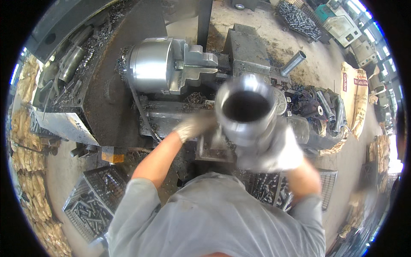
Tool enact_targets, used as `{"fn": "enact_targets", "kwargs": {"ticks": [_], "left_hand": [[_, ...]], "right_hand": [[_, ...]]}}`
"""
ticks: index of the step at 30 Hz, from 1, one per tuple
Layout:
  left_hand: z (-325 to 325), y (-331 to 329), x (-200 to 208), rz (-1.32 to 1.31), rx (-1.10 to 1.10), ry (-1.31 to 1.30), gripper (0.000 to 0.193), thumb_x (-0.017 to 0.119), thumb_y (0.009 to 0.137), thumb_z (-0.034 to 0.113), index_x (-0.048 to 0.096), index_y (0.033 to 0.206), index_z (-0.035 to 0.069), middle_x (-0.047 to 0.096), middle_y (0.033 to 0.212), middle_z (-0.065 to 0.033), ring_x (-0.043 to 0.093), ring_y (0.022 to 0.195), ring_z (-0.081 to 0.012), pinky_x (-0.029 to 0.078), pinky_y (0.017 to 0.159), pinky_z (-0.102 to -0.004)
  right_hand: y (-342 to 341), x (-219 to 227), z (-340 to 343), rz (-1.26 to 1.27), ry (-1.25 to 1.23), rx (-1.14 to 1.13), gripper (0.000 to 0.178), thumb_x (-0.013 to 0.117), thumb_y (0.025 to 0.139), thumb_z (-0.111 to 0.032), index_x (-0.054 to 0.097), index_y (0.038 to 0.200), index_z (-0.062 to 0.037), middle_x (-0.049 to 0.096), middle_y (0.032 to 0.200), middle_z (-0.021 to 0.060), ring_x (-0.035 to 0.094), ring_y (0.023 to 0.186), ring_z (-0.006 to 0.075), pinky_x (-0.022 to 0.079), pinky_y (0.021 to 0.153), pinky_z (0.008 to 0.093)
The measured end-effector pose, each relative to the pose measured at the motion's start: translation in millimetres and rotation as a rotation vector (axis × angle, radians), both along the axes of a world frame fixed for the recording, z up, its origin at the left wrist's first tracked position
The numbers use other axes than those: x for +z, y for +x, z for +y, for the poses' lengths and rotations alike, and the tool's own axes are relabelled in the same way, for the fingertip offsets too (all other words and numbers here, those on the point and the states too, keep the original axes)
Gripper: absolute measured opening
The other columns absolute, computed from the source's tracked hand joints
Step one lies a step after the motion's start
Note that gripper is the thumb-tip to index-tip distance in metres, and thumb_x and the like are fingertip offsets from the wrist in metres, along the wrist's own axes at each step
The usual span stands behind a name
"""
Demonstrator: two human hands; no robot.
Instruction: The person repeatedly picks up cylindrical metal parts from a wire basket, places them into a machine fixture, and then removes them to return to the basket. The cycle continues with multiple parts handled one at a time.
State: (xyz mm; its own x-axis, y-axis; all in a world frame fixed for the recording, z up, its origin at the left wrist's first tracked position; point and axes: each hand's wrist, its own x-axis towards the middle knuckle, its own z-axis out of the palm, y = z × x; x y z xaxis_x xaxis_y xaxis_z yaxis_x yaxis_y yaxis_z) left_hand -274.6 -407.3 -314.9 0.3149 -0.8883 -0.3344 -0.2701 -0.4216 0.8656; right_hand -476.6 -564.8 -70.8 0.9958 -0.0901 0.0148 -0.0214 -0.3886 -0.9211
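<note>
In my right hand (pixel 282 150), which wears a white glove, is a thick hollow metal cylinder (pixel 250 127) with a bright rim and a dark open bore tilted up. The hand grips its lower right side, and both are smeared by motion. My left hand (pixel 196 125), also gloved, reaches over the lathe carriage left of the cylinder. Its fingers are blurred, so their hold cannot be made out. Ahead and to the left sits the shiny lathe chuck (pixel 150 65), its stepped jaws (pixel 198 60) pointing right with no workpiece visible between them.
A metal tube (pixel 293 63) stands slanted behind the tool post area. Rags and metal bars (pixel 327 105) lie to the right, beside a printed sack (pixel 355 96). Wire baskets of metal parts stand below left (pixel 92 210) and below right (pixel 327 184). Metal chips (pixel 100 34) litter the machine's left side.
</note>
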Motion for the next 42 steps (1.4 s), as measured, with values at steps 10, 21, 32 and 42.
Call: {"fn": "enact_targets", "kwargs": {"ticks": [10, 21, 32, 42], "left_hand": [[76, -43, 38, -0.051, 0.714, -0.384, 0.027, 0.068, 0.104, 0.015, 0.071, 0.128, 0.002, 0.075, 0.116, -0.0090, 0.068, 0.111, -0.0159, 0.053, 0.099, -0.0323], [320, -86, -66, 0.179, 1.848, -0.738, 0.034, 0.065, 0.107, 0.034, 0.072, 0.123, 0.005, 0.075, 0.103, -0.0046, 0.071, 0.094, -0.0196, 0.058, 0.087, -0.0360], [392, -56, -68, 0.829, 1.691, -0.820, 0.035, 0.058, 0.107, 0.049, 0.071, 0.096, 0.019, 0.067, 0.081, -0.0010, 0.064, 0.070, -0.0149, 0.047, 0.060, -0.0325], [365, -67, -37, -0.151, 1.851, -0.160, 0.037, 0.065, 0.106, 0.031, 0.066, 0.125, -0.001, 0.070, 0.098, -0.0098, 0.065, 0.077, -0.0184, 0.053, 0.067, -0.0332]], "right_hand": [[195, -5, -138, 0.388, -1.612, 0.301, 0.053, 0.085, 0.079, -0.027, 0.071, 0.127, -0.0085, 0.079, 0.109, 0.0211, 0.078, 0.101, 0.0359, 0.063, 0.089, 0.0445], [238, -100, -145, 0.278, -0.726, 0.463, 0.076, 0.090, 0.067, -0.048, 0.071, 0.126, -0.0035, 0.079, 0.110, 0.0207, 0.077, 0.099, 0.0356, 0.060, 0.087, 0.0449], [252, -102, -133, 0.279, -0.690, 0.373, 0.072, 0.083, 0.073, -0.033, 0.067, 0.136, -0.0031, 0.078, 0.118, 0.0210, 0.075, 0.104, 0.0328, 0.059, 0.088, 0.0423], [69, -18, -63, -0.334, -0.570, -0.317, 0.033, 0.071, 0.090, -0.012, 0.074, 0.121, -0.0008, 0.079, 0.107, 0.0189, 0.078, 0.097, 0.0268, 0.062, 0.090, 0.0371]]}}
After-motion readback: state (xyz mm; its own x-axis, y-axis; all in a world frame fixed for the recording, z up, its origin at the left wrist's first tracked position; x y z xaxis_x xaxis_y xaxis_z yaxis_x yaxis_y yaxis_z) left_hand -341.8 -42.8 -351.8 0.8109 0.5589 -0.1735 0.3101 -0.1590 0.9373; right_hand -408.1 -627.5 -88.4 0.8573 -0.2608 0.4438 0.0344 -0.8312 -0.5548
